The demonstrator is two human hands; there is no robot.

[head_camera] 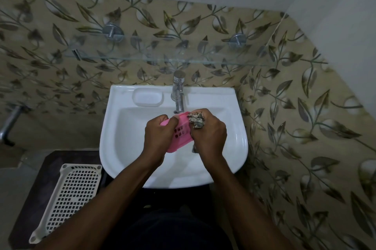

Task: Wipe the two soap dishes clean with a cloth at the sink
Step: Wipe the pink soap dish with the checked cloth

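Note:
Over the basin of the white sink (pixel 122 148), my left hand (pixel 157 137) grips a pink slotted soap dish (pixel 181 131), tilted on its side. My right hand (pixel 209 135) is closed around a crumpled grey patterned cloth (pixel 196 120), and the cloth presses against the right side of the pink dish. A second soap dish (pixel 148 97), white and rounded, rests on the sink ledge to the left of the tap (pixel 178 92).
A glass shelf (pixel 162 59) on two chrome brackets juts from the leaf-patterned tiles above the tap. A white perforated plastic tray (pixel 69 194) lies on a dark surface below the sink at left. A chrome pipe (pixel 10 121) sticks out at far left.

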